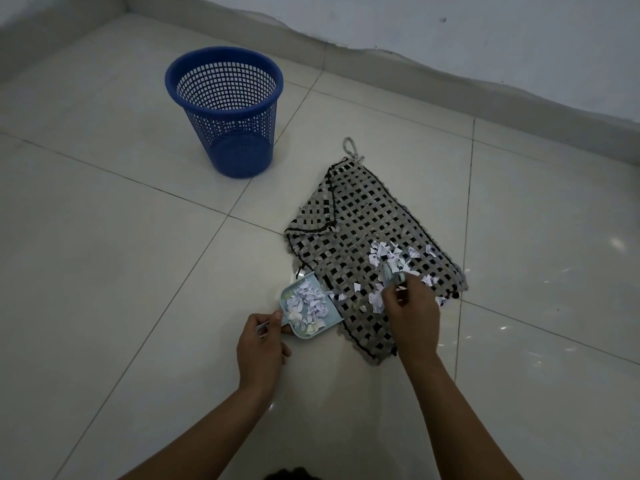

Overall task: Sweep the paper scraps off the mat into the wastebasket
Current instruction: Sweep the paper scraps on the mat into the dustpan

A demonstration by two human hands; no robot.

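Note:
A woven black-and-beige mat (360, 216) lies on the tiled floor, its top left corner folded over. White paper scraps (394, 254) are scattered over its right and lower part. My right hand (412, 306) grips a small brush (389, 271) whose bristles touch the scraps. My left hand (259, 344) holds the handle of a small light-blue dustpan (332, 318) at the mat's left edge; the pan holds a pile of scraps. A blue mesh wastebasket (225, 109) stands upright on the floor, up and to the left of the mat.
Pale glossy floor tiles (121, 271) surround the mat. A wall with a grey skirting (485, 88) runs along the back and right. A cord loop (350, 147) sticks out from the mat's top corner.

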